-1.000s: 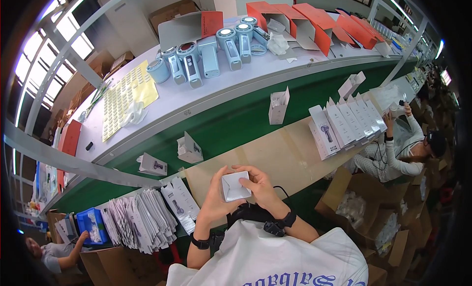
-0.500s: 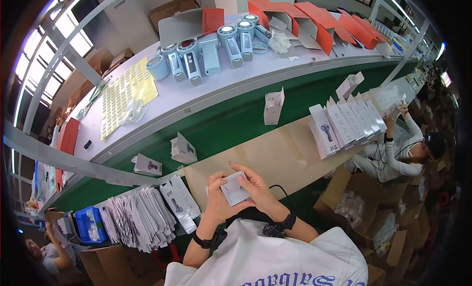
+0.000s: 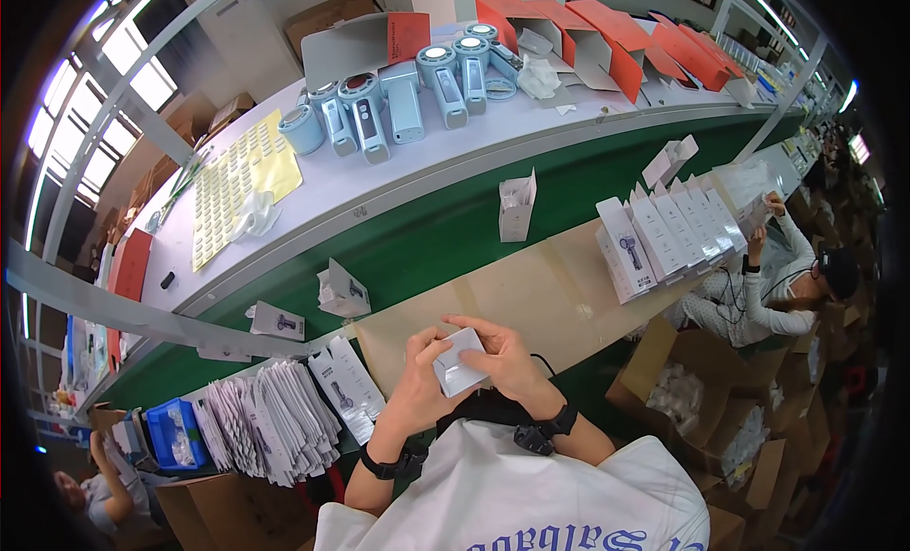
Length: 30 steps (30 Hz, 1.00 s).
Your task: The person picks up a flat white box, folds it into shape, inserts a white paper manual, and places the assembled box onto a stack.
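Observation:
Just in front of my body, a small white carton point(image 3: 459, 364) is held between both hands, one end turned up toward me. My left hand point(image 3: 417, 379) wraps round its left side, with the thumb and fingers bent against it. On the other side, my right hand point(image 3: 510, 363) grips the carton, its thumb pressed on the upper face. The carton's lower part is hidden by my hands. Beneath them lies a brown cardboard-covered work surface point(image 3: 493, 300). A stack of flat white cartons point(image 3: 265, 423) stands left of my left hand, with a loose flat carton point(image 3: 346, 388) beside it.
White cartons point(image 3: 517, 208) stand on the green belt point(image 3: 417, 257) ahead. Several upright cartons point(image 3: 664, 234) line up at the right, near a co-worker point(image 3: 787, 286). Light-blue handheld devices point(image 3: 365, 120) and red boxes point(image 3: 607, 49) sit on the far bench. A blue bin point(image 3: 175, 433) is at lower left.
The cartons on the green belt have shifted a little left. Both my hands have moved slightly right with the carton, and its face is tilted differently.

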Tool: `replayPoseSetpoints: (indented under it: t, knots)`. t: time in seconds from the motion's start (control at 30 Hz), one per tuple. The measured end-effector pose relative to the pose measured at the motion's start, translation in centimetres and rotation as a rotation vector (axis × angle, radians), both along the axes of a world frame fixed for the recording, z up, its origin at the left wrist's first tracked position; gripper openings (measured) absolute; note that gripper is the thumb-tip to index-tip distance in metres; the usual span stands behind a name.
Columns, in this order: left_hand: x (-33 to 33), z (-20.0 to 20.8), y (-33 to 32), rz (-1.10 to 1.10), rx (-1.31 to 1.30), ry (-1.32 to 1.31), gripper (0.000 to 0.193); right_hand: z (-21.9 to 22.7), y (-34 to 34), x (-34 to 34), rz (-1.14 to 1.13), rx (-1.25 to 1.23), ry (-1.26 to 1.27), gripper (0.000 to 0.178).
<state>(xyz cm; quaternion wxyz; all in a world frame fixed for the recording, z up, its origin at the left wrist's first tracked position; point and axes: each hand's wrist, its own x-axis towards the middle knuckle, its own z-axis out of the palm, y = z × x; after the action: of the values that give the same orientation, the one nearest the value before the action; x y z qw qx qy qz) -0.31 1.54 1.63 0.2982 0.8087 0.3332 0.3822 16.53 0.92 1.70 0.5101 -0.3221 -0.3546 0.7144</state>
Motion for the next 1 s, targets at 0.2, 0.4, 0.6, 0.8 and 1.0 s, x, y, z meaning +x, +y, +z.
replayPoseSetpoints:
  t: [0.2, 0.4, 0.6, 0.8, 1.0]
  knots:
    - [0.2, 1.3, -0.1, 0.066, 0.106, -0.029, 0.099, -1.1, 0.4, 0.5, 0.044, -0.121, 0.053, 0.05]
    - [0.7, -0.4, -0.8, 0.018, 0.232, -0.018, 0.102, 0.4, -0.2, 1.5, 0.179, -0.281, -0.19, 0.065]
    - [1.7, -1.3, -1.3, -0.074, 0.427, 0.063, 0.091, -1.3, 0.4, 4.3, 0.461, -0.426, -0.314, 0.062]
    - [-2.4, -7.6, 0.4, 0.308, 0.029, 0.35, 0.084, -6.2, -0.2, 11.1, -0.174, -0.02, -0.797, 0.055]
    - [-20.9, -23.5, 0.5, 1.264, -0.85, 0.738, 0.095, -5.8, -1.6, 22.7, -0.736, 0.122, -1.753, 0.057]
